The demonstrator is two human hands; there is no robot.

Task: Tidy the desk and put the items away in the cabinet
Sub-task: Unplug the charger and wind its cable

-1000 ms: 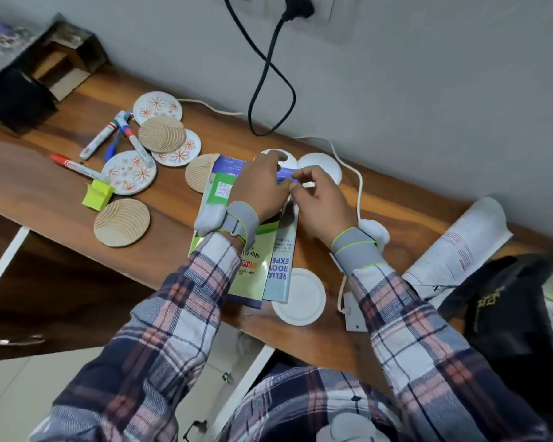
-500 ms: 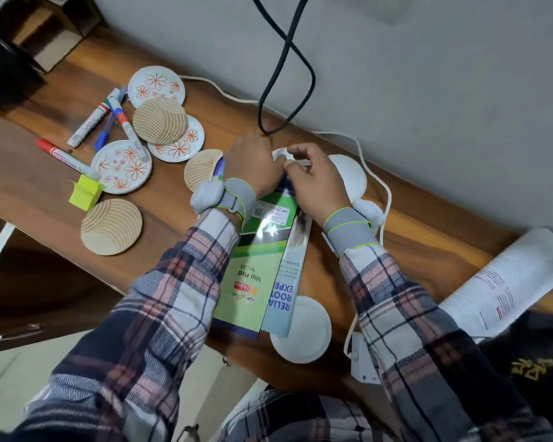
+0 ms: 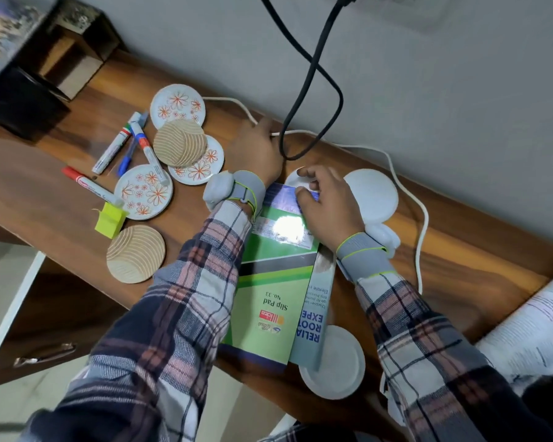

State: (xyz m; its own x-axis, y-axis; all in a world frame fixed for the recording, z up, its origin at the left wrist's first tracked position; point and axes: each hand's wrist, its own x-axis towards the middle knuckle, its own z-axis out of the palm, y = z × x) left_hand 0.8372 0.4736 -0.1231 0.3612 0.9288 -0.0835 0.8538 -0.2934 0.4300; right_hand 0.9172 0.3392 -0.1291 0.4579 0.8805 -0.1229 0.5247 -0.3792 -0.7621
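Notepad (image 3: 270, 282), "Slip Pad No. 33"

Both arms, in plaid sleeves (image 3: 179, 298), come in from 6 o'clock and converge near mid-frame, the left slanting toward 1 o'clock and the right toward 11. The left hand (image 3: 259, 151) lies back-up, stretched toward 12 o'clock, with its fingers out of sight. At its 4 o'clock, the right hand (image 3: 328, 207) has curled fingers, thumb and fingertips pinching the far end of the slip pad (image 3: 268, 282). A grey band (image 3: 248, 189) wraps each wrist.
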